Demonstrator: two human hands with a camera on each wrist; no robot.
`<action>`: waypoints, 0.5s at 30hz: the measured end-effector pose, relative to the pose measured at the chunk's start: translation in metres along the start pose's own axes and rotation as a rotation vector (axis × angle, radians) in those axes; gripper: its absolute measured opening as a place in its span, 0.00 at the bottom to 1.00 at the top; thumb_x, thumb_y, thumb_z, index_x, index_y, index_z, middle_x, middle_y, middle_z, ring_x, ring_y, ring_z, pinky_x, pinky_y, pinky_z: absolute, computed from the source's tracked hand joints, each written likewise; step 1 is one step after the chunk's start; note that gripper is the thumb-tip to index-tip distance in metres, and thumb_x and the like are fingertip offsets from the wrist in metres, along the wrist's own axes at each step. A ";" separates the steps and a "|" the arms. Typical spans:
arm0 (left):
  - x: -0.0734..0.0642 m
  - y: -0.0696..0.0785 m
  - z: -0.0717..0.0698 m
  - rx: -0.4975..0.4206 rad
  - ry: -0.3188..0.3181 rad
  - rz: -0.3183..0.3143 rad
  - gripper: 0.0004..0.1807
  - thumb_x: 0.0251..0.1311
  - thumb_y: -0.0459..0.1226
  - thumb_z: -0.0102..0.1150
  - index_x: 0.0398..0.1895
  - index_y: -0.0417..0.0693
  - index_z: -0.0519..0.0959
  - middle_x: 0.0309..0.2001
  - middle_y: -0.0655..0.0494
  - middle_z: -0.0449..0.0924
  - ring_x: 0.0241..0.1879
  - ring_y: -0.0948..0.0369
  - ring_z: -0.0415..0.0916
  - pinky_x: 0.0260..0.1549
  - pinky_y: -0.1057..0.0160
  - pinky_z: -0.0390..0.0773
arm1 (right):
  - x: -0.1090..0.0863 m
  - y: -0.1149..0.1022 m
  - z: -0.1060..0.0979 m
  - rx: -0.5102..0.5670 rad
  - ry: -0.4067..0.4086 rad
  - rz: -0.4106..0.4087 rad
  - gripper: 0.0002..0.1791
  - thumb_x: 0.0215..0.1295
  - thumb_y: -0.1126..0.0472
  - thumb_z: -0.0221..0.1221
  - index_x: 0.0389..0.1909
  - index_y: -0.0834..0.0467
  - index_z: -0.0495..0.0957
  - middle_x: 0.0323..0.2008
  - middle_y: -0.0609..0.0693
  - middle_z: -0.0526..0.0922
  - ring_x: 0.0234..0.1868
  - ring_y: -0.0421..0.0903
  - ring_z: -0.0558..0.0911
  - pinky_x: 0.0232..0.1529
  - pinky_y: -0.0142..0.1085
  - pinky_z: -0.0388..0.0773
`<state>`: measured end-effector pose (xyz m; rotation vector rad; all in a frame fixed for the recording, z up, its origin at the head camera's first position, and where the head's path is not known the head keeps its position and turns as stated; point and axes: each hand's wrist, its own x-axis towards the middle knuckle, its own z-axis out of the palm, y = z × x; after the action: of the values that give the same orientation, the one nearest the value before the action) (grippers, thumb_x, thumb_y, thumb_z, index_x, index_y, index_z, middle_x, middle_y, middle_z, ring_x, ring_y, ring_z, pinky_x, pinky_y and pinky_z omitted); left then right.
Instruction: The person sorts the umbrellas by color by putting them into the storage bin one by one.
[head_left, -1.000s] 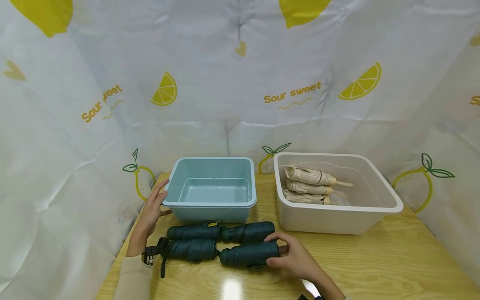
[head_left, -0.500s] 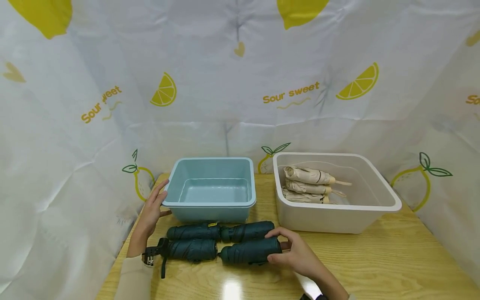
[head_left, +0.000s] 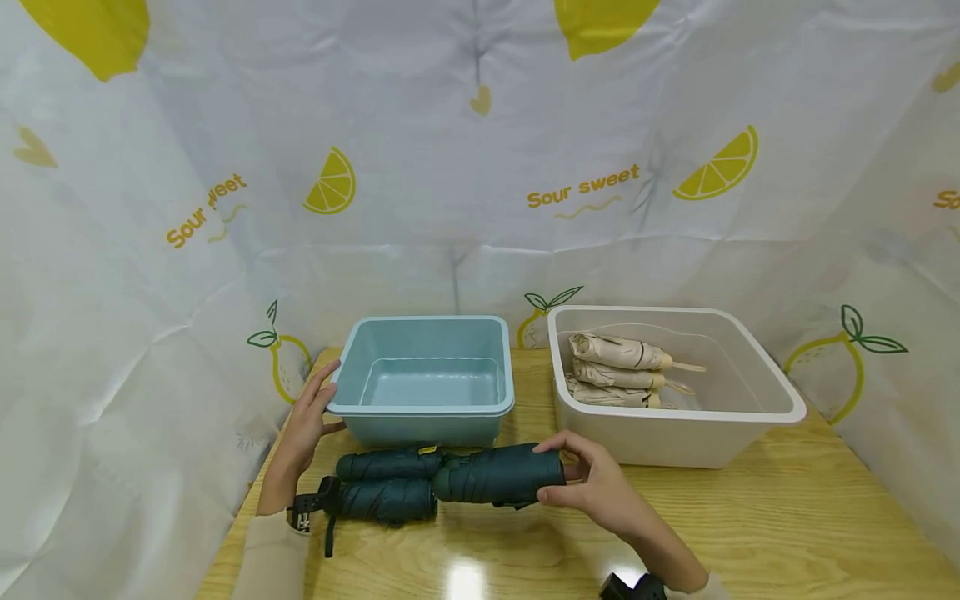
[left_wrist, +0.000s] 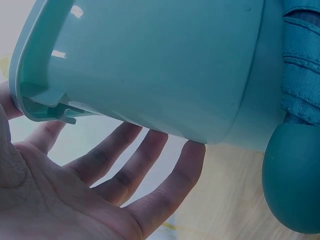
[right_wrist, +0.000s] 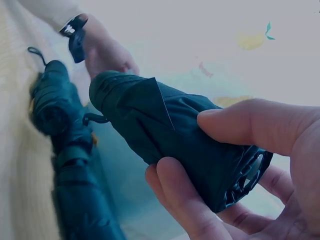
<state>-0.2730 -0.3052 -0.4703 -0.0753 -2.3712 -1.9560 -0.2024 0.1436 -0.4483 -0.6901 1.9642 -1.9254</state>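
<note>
My right hand grips one end of a folded dark green umbrella, thumb on one side and fingers on the other. In the right wrist view the held umbrella points away, its rounded cap far from the hand. It overlaps another dark green umbrella behind it in the head view. Two more folded umbrellas, a back one and a front one, lie at the left. My left hand rests against the left side of a light blue bin, fingertips touching its wall.
A larger white bin stands at the right, with several folded beige umbrellas stacked at its left side. A lemon-print curtain surrounds the wooden table at the back and sides.
My right hand has lifted the front right umbrella and moved it up and back, so it now covers most of the one behind. The left hand stays at the blue bin.
</note>
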 end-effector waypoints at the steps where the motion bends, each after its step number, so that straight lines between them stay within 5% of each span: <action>1: 0.000 0.000 0.000 -0.001 0.000 0.000 0.31 0.82 0.53 0.36 0.83 0.60 0.51 0.79 0.40 0.50 0.73 0.38 0.58 0.59 0.24 0.69 | 0.001 -0.002 0.000 0.004 0.000 -0.005 0.25 0.61 0.72 0.67 0.58 0.68 0.72 0.63 0.75 0.67 0.49 0.51 0.89 0.43 0.43 0.87; 8: 0.001 0.001 0.000 -0.009 0.000 -0.007 0.31 0.82 0.52 0.36 0.83 0.60 0.51 0.81 0.42 0.48 0.74 0.38 0.56 0.59 0.24 0.68 | 0.010 -0.020 -0.004 0.025 0.011 -0.014 0.25 0.60 0.72 0.67 0.57 0.68 0.71 0.54 0.55 0.77 0.46 0.51 0.89 0.43 0.45 0.88; 15: 0.002 0.000 -0.001 -0.011 0.005 -0.018 0.31 0.82 0.53 0.37 0.83 0.60 0.52 0.80 0.42 0.49 0.73 0.38 0.58 0.59 0.24 0.69 | 0.020 -0.034 -0.006 0.041 0.027 -0.012 0.24 0.60 0.72 0.68 0.57 0.66 0.73 0.53 0.54 0.78 0.42 0.49 0.90 0.42 0.45 0.88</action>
<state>-0.2745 -0.3058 -0.4702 -0.0501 -2.3664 -1.9749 -0.2180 0.1389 -0.4117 -0.6698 1.9355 -1.9862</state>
